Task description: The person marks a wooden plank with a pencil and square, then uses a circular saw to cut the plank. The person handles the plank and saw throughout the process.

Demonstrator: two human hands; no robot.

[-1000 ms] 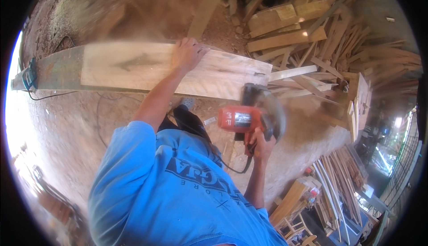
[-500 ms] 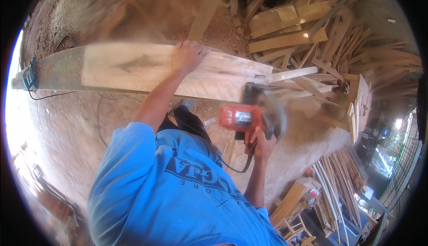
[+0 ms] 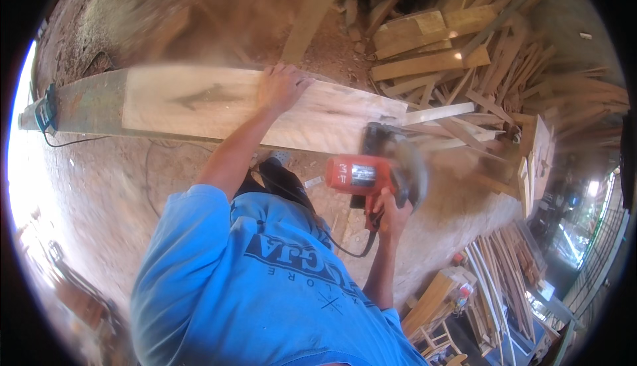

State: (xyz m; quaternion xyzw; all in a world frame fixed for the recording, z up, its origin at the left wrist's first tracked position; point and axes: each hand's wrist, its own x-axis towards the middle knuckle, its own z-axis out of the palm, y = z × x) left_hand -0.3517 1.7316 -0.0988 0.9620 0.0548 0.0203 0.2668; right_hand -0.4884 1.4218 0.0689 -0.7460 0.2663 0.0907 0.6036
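A pale wooden board (image 3: pixel 199 101) lies lengthwise on a longer, darker support plank (image 3: pixel 86 104). Across its far edge my left hand (image 3: pixel 284 89) presses down, fingers bent over that edge. My right hand (image 3: pixel 393 212) is closed round the rear handle of a red circular saw (image 3: pixel 361 172). The saw's base touches the right end of the board, at the near corner. Its blade side is blurred, and the cutting edge cannot be made out. A black cord trails from the saw's handle toward my body.
Offcuts and strips (image 3: pixel 431 54) are heaped beyond the board's right end. A teal power tool (image 3: pixel 45 111) sits at the plank's left end, its cord hanging down. Long battens (image 3: pixel 501 273) lean at the lower right, beside a wooden stool (image 3: pixel 441 336). Sawdust covers ground at the far left.
The saw and both hands keep almost the same places against the board. The whole picture has shifted very slightly.
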